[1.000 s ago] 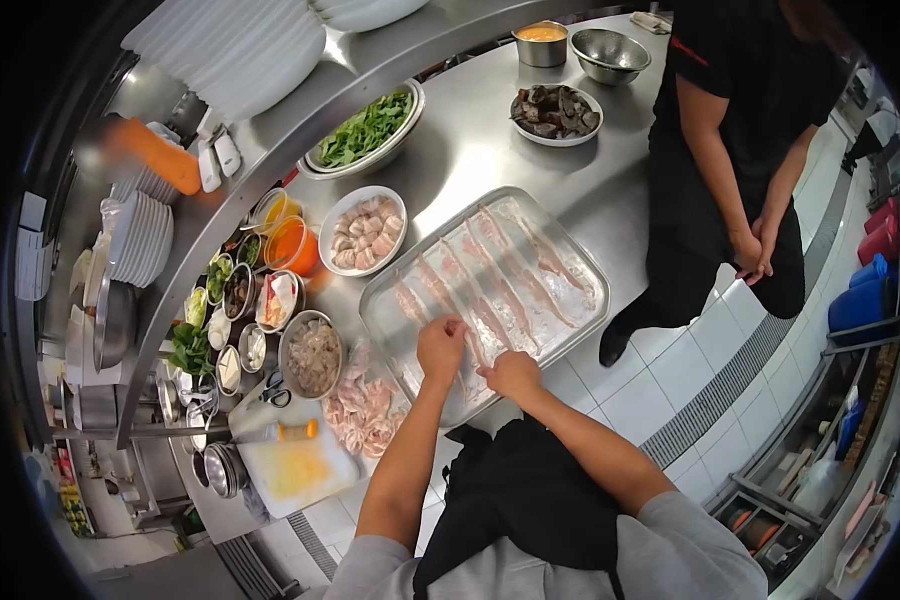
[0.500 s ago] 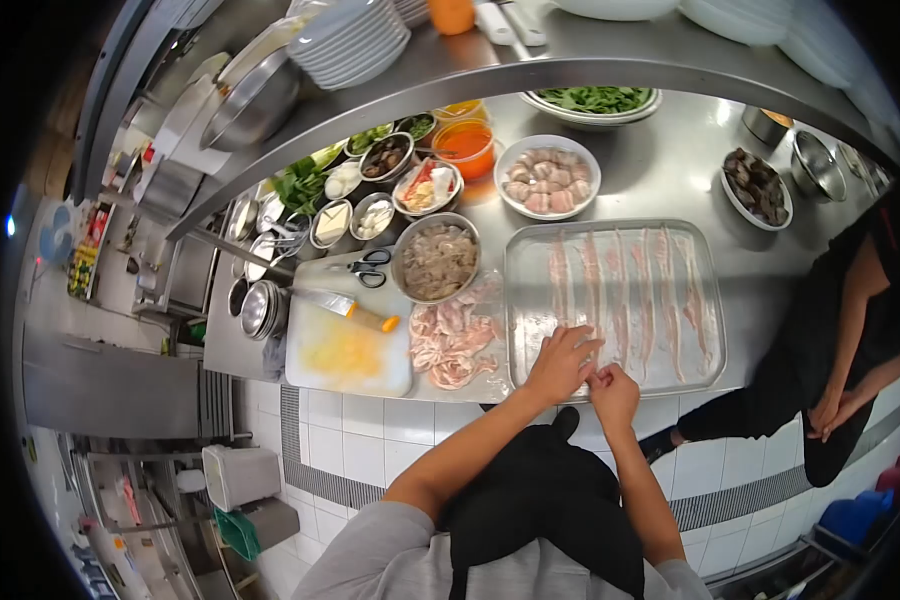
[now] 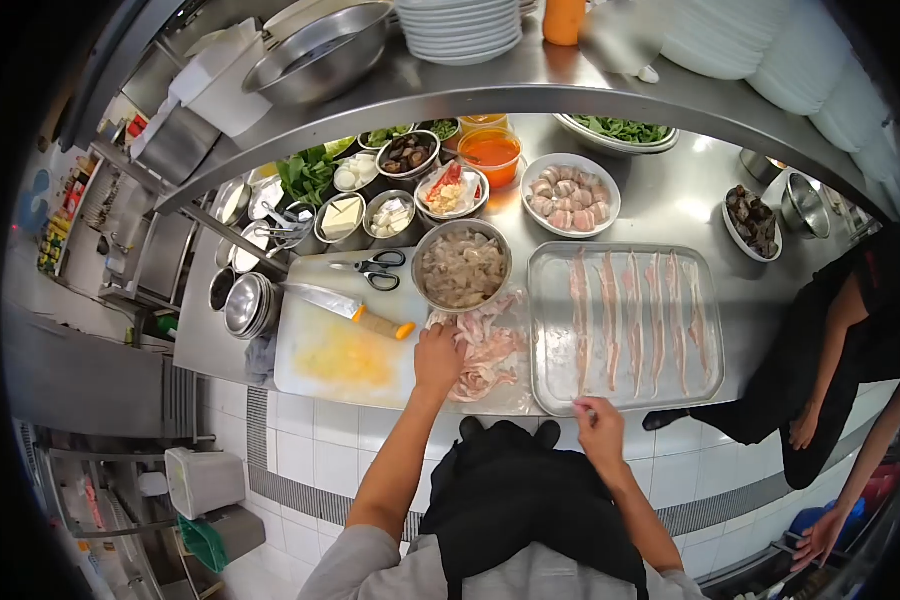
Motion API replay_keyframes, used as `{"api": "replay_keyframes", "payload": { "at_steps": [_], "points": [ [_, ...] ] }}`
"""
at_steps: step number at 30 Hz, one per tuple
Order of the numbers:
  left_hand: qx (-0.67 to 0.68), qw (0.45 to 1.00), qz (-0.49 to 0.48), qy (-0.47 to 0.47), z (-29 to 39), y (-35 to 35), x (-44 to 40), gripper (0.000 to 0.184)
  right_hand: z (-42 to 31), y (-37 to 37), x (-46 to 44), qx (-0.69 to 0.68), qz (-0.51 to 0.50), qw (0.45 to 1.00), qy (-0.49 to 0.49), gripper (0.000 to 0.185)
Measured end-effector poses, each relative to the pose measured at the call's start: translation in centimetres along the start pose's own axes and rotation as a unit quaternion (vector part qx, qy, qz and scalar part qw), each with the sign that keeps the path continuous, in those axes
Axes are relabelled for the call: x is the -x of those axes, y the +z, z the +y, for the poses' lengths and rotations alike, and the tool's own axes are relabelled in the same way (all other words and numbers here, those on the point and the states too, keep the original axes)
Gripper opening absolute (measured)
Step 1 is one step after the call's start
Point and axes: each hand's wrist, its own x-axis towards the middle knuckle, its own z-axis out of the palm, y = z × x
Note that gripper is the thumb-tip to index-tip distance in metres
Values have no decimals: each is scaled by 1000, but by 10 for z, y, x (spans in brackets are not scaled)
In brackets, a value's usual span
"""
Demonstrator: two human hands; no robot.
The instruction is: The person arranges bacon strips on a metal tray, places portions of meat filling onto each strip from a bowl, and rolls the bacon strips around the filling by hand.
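My left hand (image 3: 439, 358) reaches onto the left side of the pile of pale pink meat strips (image 3: 489, 362); its fingertips touch the meat. My right hand (image 3: 600, 430) is at the front edge of the metal tray (image 3: 538, 330), fingers curled together, and whether something small is between them is hidden. Several long thin strips (image 3: 610, 310) lie side by side in the tray. A steel bowl of shrimp (image 3: 461, 266) stands just behind the pile. Left of the pile is a white cutting board (image 3: 310, 365) with a knife (image 3: 325, 299) and black-handled scissors (image 3: 380, 270).
Behind the tray are a bowl of rolled pieces (image 3: 570, 195), an orange sauce tub (image 3: 490, 150) and leafy greens (image 3: 620, 128). Plates (image 3: 460, 30) stand on the overhead shelf (image 3: 530, 100). A co-worker in black (image 3: 820, 350) is at the right, one hand (image 3: 820, 540) lowered.
My left hand has moved from the tray to the meat pile. My right hand has drawn back to the tray's front edge. The co-worker's clasped hands have parted. The view has turned.
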Motion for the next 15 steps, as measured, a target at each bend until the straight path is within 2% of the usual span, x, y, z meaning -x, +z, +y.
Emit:
{"api": "replay_keyframes", "payload": {
  "at_steps": [4, 6, 8, 10, 13, 14, 15],
  "points": [
    [99, 994, -35, -10, -13, -12, -7, 25, -50, 51, -13, -41, -105, 992, -49, 12],
    [288, 954, -27, -76, -11, -33, 3, 22, -80, 74, -20, -59, -135, 988, -54, 18],
    [298, 951, -38, -74, -8, -56, 6, 23, -97, 98, -29, -65, -155, 984, -52, 29],
    [308, 948, -47, -71, -13, -64, 5, 25, -115, 124, -39, -87, -123, 987, -60, 34],
    [384, 912, -114, -85, -24, -62, 1, 27, -123, 158, -50, -95, -91, 988, -79, 41],
    [441, 878, -140, -121, -28, -56, 1, 27, -123, 167, -51, -81, -90, 989, -89, 44],
    [494, 838, -169, -156, -31, -50, 1, 28, -127, 172, -50, -78, -77, 993, -51, 39]
  ]
}}
